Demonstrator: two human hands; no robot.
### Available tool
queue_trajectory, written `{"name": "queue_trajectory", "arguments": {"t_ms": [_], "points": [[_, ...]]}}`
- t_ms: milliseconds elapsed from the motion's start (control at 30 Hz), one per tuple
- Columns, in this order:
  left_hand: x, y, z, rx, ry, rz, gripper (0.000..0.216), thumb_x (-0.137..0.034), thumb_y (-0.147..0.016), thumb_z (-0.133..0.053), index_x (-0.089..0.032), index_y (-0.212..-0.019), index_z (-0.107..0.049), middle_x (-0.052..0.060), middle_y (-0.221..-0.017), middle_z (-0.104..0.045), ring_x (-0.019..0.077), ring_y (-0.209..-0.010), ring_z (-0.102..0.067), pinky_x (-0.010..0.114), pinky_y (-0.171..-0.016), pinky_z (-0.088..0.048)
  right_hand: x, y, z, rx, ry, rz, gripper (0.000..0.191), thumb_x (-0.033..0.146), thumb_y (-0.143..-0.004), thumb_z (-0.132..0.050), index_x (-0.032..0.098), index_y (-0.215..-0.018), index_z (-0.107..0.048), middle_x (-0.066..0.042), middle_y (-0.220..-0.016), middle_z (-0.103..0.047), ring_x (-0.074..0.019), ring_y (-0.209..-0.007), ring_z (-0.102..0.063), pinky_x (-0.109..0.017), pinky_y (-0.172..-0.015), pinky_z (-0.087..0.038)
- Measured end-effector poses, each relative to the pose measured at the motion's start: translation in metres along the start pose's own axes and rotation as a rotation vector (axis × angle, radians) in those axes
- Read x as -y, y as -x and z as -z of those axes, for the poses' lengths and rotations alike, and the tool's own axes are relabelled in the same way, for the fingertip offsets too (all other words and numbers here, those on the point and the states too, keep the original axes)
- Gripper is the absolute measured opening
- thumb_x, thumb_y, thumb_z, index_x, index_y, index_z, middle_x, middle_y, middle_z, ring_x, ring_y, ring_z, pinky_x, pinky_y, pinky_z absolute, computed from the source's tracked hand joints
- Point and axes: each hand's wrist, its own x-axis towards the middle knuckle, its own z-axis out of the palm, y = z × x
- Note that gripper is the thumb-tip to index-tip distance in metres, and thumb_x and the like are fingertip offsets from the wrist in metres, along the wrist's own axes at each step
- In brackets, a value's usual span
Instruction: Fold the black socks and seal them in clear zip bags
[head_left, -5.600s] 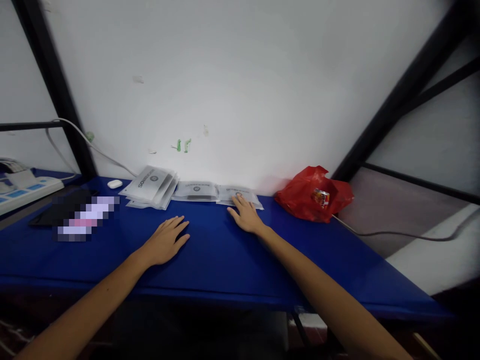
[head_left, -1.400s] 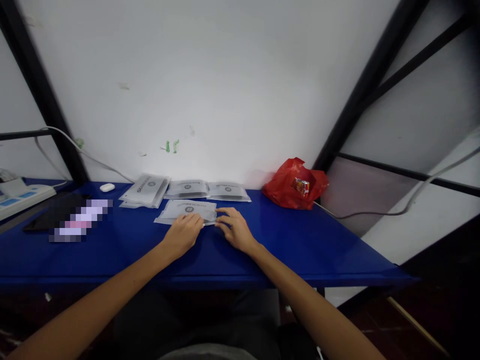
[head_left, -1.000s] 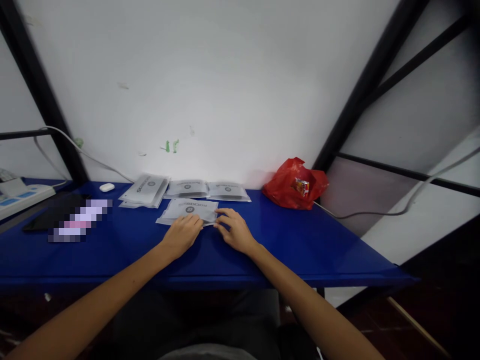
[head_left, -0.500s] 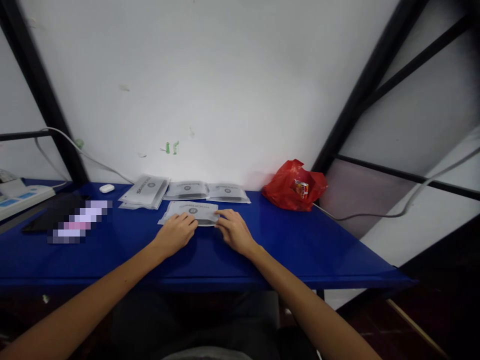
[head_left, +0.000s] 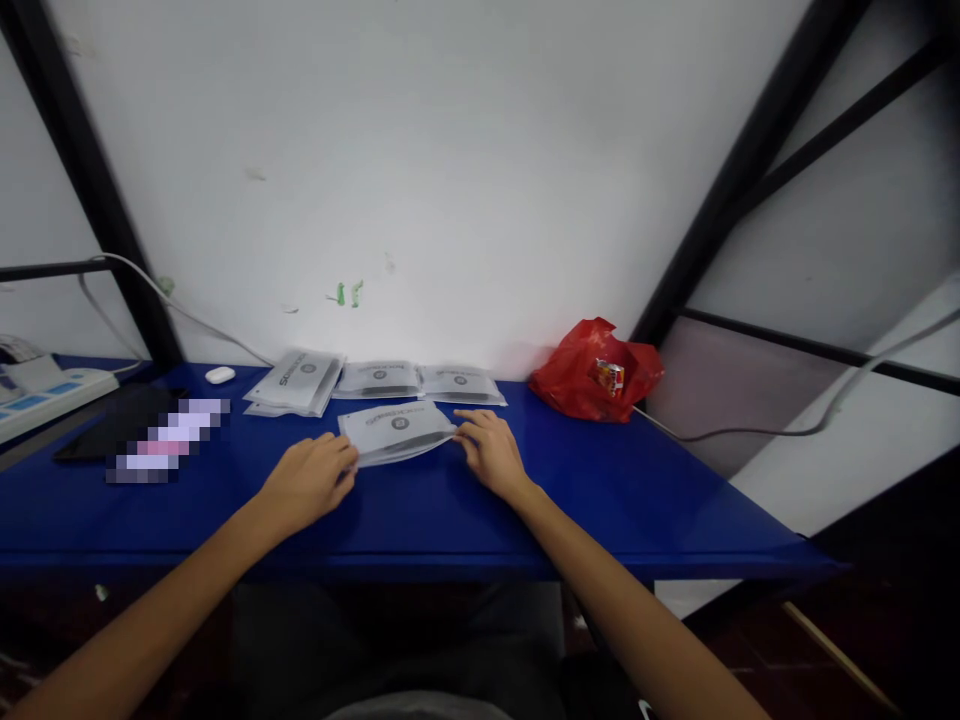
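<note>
A frosted plastic pouch (head_left: 401, 425) with a dark round logo and lettering lies slightly turned on the blue table, between my two hands. My left hand (head_left: 311, 482) has its bent fingers closed at the pouch's lower left corner. At the right edge, my right hand (head_left: 491, 450) grips the pouch between thumb and fingers, with the index finger stretched out above. The pouch's near edge bows a little. Behind it, against the wall, lie similar pouches: a stack (head_left: 296, 383) at left, one in the middle (head_left: 379, 380) and one at right (head_left: 461, 384).
On the blue table (head_left: 600, 490), a crumpled red plastic bag (head_left: 592, 375) stands at back right. To the left are a white earbud case (head_left: 220, 375), a dark flat device (head_left: 112, 425), a blurred-out patch and a white power strip (head_left: 56, 395). A cable runs along the wall.
My left hand has slid left and nearer, from the pouch's front edge to its lower left corner. The pouch has turned and shifted slightly right, with my right hand at its right edge.
</note>
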Motion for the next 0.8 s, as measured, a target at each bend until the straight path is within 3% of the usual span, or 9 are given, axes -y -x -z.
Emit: {"name": "queue_trajectory", "arguments": {"t_ms": [100, 167, 267, 367, 500, 800], "points": [[-0.023, -0.003, 0.017, 0.167, 0.348, -0.144, 0.015, -0.036, -0.082, -0.053, -0.025, -0.079, -0.063, -0.004, -0.078, -0.063, 0.0113, -0.069, -0.058, 0.022, -0.059, -0.040, -0.007, 0.001, -0.005, -0.042, 0.011, -0.081, 0.020, 0.018, -0.082, -0.055, 0.022, -0.098, -0.066, -0.010, -0.119, -0.060, -0.0282, -0.110, -0.052, -0.048, -0.086, -0.043], [-0.030, -0.013, 0.018, 0.118, 0.449, -0.137, 0.021, -0.041, -0.083, -0.051, -0.026, -0.091, -0.064, -0.003, -0.082, -0.064, 0.0119, -0.073, -0.059, 0.022, -0.064, -0.043, -0.008, 0.002, -0.008, -0.051, 0.017, -0.110, 0.029, 0.023, -0.082, -0.057, 0.022, -0.110, -0.061, -0.012, -0.121, -0.058, -0.0280, -0.112, -0.051, -0.049, -0.088, -0.043], [-0.027, -0.035, 0.001, -0.010, 0.388, -0.050, 0.033, -0.040, -0.088, -0.041, -0.022, -0.110, -0.059, 0.004, -0.108, -0.062, 0.0181, -0.096, -0.057, 0.029, -0.082, -0.043, -0.002, 0.005, -0.011, 0.004, 0.018, -0.122, 0.024, 0.024, -0.080, -0.059, 0.021, -0.104, -0.062, -0.011, -0.120, -0.058, -0.0273, -0.111, -0.052, -0.048, -0.088, -0.043], [-0.016, -0.057, -0.025, 0.078, 0.270, 0.013, 0.045, -0.044, -0.088, -0.039, -0.017, -0.122, -0.053, 0.011, -0.123, -0.056, 0.0258, -0.111, -0.051, 0.038, -0.090, -0.040, 0.005, 0.007, -0.010, 0.083, -0.027, -0.119, 0.011, 0.019, -0.078, -0.060, 0.021, -0.087, -0.064, -0.010, -0.117, -0.059, -0.0262, -0.107, -0.054, -0.047, -0.086, -0.044], [-0.007, -0.076, -0.045, 0.113, 0.240, 0.054, 0.051, -0.049, -0.089, -0.032, -0.016, -0.122, -0.054, 0.014, -0.126, -0.054, 0.0273, -0.113, -0.051, 0.042, -0.091, -0.040, 0.008, 0.007, -0.010, 0.117, -0.151, -0.088, 0.008, 0.017, -0.075, -0.061, 0.021, -0.081, -0.064, -0.010, -0.115, -0.060, -0.0239, -0.105, -0.055, -0.046, -0.089, -0.044], [0.000, -0.077, -0.057, 0.061, 0.366, 0.094, 0.050, -0.050, -0.089, -0.030, -0.020, -0.122, -0.053, 0.010, -0.127, -0.054, 0.0252, -0.116, -0.049, 0.042, -0.096, -0.037, 0.012, 0.002, -0.006, 0.063, -0.407, -0.107, 0.008, 0.020, -0.074, -0.061, 0.021, -0.082, -0.062, -0.009, -0.112, -0.062, -0.0208, -0.106, -0.057, -0.041, -0.094, -0.042]]}}
